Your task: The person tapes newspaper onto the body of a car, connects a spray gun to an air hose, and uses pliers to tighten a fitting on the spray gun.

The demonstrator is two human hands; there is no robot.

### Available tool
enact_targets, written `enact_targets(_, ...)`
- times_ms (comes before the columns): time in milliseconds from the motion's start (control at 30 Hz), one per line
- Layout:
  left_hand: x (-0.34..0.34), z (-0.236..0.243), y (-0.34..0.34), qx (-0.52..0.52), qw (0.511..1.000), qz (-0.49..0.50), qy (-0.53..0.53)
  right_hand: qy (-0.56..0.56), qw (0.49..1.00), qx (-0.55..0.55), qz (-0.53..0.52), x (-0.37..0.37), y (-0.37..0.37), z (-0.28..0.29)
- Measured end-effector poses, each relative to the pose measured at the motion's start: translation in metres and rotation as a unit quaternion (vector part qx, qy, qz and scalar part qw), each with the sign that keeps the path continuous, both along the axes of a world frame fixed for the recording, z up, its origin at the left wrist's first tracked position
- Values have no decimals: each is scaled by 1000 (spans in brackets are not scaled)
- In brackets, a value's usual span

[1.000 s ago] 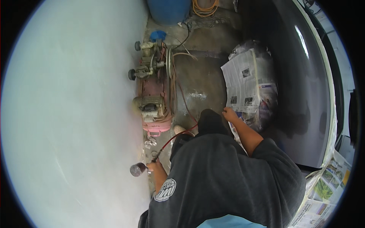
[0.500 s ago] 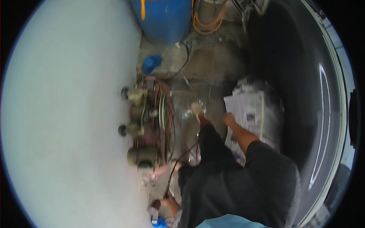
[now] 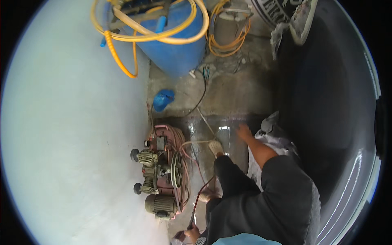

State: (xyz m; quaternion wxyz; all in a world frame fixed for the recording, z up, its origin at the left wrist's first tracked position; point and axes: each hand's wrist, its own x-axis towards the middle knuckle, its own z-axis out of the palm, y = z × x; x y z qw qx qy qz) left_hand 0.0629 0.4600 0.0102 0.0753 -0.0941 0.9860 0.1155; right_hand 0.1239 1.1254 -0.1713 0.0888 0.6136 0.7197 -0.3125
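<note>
At the lower edge my left hand [image 3: 192,233] is closed round a hand tool [image 3: 179,236] with a dark red body. A thin dark red hose [image 3: 199,196] runs up from it to the floor; the tool's lower part is cut off by the frame. My right hand [image 3: 243,132] reaches forward, fingers loosely extended and slightly blurred, with nothing visible in it. Beside and below that hand lies crumpled, grey-white printed paper sheeting [image 3: 274,132], partly hidden by my forearm and shorts.
To the left, a red air compressor [image 3: 163,175] stands against the pale wall [image 3: 81,122]. Ahead are a blue barrel [image 3: 175,55] with yellow hoses [image 3: 179,40], and a blue bag [image 3: 163,100]. A dark glossy curved panel [image 3: 326,102] fills the right. Hoses cross the wet floor [image 3: 208,126].
The view has shifted forward, so the compressor and barrel sit lower in the picture. My right hand now appears past the far end of the paper; my left still grips the tool.
</note>
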Motion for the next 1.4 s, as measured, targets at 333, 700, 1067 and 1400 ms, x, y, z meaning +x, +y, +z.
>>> enact_targets(333, -3, 10, 56, -209, 971, -100, -64, 204, 977, -36, -53, -135, 109, -221)
enact_targets(700, 2, -53, 134, -285, 941, -70, -166, 62, 994, -33, 85, -256, 230, -320)
enact_targets(1067, 8, -85, 160, -293, 932, -26, -210, 32, 988, 34, 146, -327, 318, -411)
enact_targets(1400, -14, -112, 168, -281, 933, -32, -221, 67, 977, 143, 145, -318, 299, -443)
